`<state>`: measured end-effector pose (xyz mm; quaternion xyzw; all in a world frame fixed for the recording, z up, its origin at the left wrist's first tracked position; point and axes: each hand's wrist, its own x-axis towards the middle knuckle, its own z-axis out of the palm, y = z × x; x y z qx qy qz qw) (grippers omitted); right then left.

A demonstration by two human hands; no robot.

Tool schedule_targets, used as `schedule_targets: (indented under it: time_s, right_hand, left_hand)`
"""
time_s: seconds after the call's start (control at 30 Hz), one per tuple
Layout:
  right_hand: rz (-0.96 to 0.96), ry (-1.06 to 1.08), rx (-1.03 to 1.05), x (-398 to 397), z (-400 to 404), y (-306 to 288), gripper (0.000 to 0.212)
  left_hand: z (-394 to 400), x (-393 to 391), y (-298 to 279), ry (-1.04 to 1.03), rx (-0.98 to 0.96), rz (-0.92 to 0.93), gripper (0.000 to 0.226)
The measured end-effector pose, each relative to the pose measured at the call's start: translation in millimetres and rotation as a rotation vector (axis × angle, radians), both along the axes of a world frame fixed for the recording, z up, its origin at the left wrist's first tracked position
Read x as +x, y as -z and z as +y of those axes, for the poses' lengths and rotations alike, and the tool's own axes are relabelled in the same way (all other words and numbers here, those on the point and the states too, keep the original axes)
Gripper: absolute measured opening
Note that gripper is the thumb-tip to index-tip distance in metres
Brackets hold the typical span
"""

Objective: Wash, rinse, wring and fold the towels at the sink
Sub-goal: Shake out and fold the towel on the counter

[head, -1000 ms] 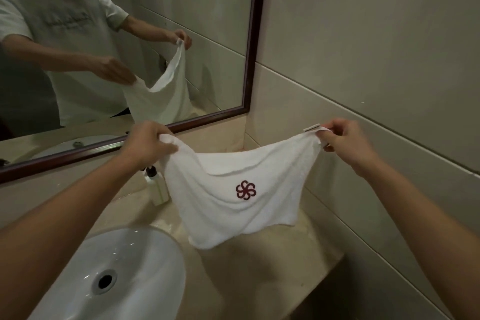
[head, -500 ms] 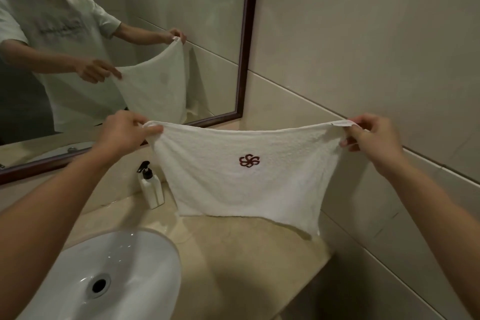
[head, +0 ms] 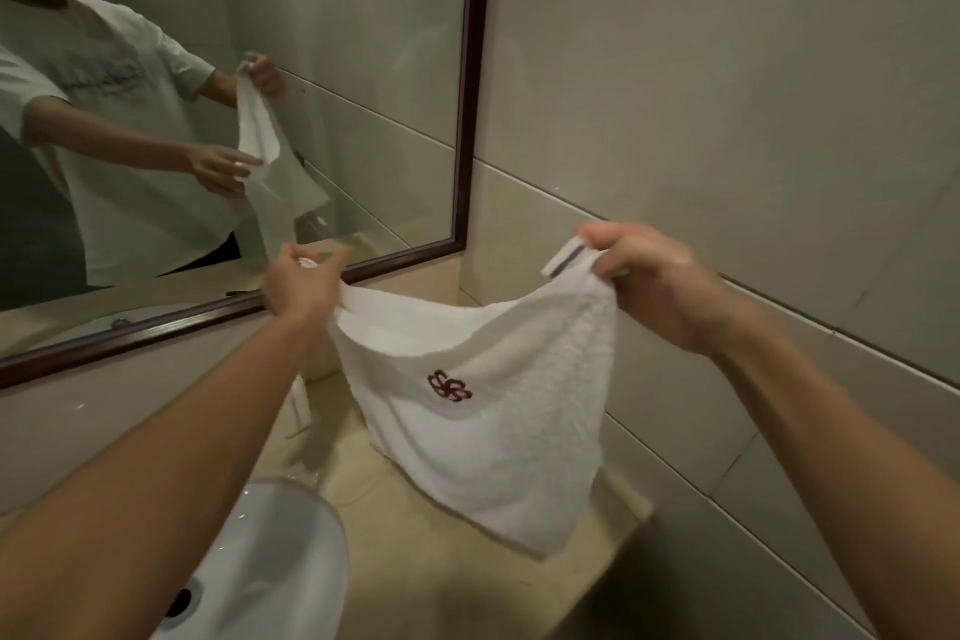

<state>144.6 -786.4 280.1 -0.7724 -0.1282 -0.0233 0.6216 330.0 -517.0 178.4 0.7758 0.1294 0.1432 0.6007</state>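
Head view: hands (head: 301, 282) (head: 655, 285) pinching towel (head: 483, 426) corners

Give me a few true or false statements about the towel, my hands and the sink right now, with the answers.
1. Both hands hold the towel by its top corners. True: left hand, right hand.
2. The towel lies in the sink. False: it hangs over the counter.
3. The towel bears a dark red emblem. True.
4. The towel is folded into a neat square. False: it hangs open, sagging between the hands.
5. A mirror hangs behind the sink. True.
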Motion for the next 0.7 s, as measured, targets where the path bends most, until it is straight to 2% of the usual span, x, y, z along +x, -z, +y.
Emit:
schedule_targets:
  time_s: [0.07,0.17,0.27,0.33,0.37,0.43,0.47,0.53,0.6,0.7]
  right_hand:
    - [0.04,-0.126,-0.118,3,21,-4,0.053]
    - [0.096,-0.173,-0.225,10,34,-4,0.014]
    - [0.075,-0.116,-0.336,24,32,5,0.021]
    - [0.069,-0.104,-0.421,35,33,12,0.029]
    - [0.048,-0.1,-0.466,40,35,16,0.027]
    - [-0.074,-0.05,-0.591,53,39,23,0.008]
    - [-0.15,-0.008,-0.659,58,42,24,0.009]
    - [-0.237,-0.009,-0.663,65,52,22,0.019]
    - [-0.262,-0.053,-0.596,69,62,22,0.019]
    - [-0.374,0.008,-0.69,78,66,26,0.016]
  left_hand:
    - [-15,-2,-1,0.046,0.042,0.003,0.015]
    - [-26,-9,-11,0.238,0.097,-0.065,0.028]
    - [-26,-27,-31,0.516,0.048,-0.18,0.051]
    - [-25,-41,-46,0.694,-0.029,-0.175,0.067]
    - [-24,-47,-53,0.762,-0.04,-0.166,0.073]
    - [-22,-59,-67,0.879,-0.002,-0.132,0.083]
    - [-21,-63,-72,0.932,0.021,-0.109,0.088]
    - [-20,-68,-77,1.001,0.051,-0.078,0.093]
    - [-20,-68,-78,1.02,0.108,-0.103,0.096]
    - [-21,-62,-73,0.916,0.266,-0.214,0.093]
